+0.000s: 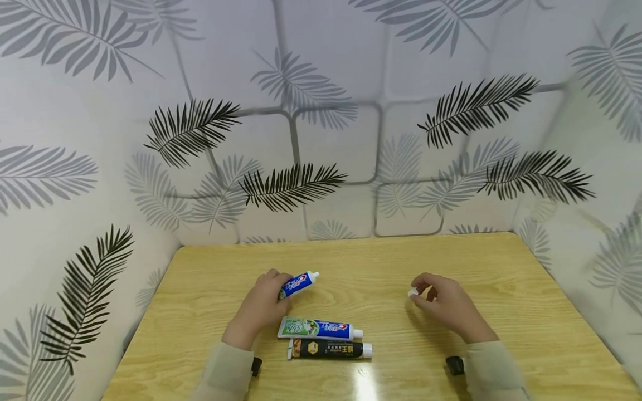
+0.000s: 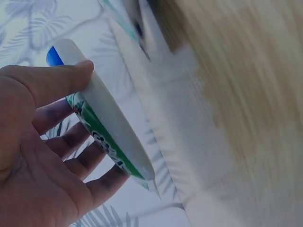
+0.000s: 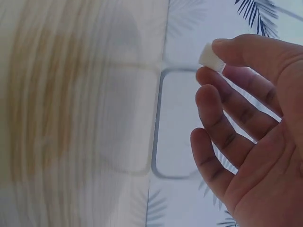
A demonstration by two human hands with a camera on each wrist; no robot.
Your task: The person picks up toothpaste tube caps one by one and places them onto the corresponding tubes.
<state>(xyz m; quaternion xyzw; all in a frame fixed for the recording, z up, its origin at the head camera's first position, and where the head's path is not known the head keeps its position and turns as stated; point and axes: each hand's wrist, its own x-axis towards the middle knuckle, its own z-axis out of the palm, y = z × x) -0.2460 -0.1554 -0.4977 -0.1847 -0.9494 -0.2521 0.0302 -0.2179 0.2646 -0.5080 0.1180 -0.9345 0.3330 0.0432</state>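
Note:
My left hand (image 1: pixel 263 303) grips a blue, green and white toothpaste tube (image 1: pixel 297 284), its bare white nozzle pointing right and slightly up. In the left wrist view the thumb lies across the tube (image 2: pixel 111 123) and the fingers support it from the other side. Well to the right, my right hand (image 1: pixel 446 303) pinches a small white cap (image 1: pixel 413 292) between thumb and fingertips. The right wrist view shows the ridged cap (image 3: pixel 211 58) there, with the other fingers loosely bent. A second blue and green toothpaste tube (image 1: pixel 316 328), capped, lies just below the left hand.
A black toothpaste tube (image 1: pixel 328 349) with a white cap lies alongside the second tube, nearer the front. The wood-grain table (image 1: pixel 351 262) meets a wall (image 1: pixel 341 145) covered in leaf patterns at its back edge. Small black pieces show at both wrists.

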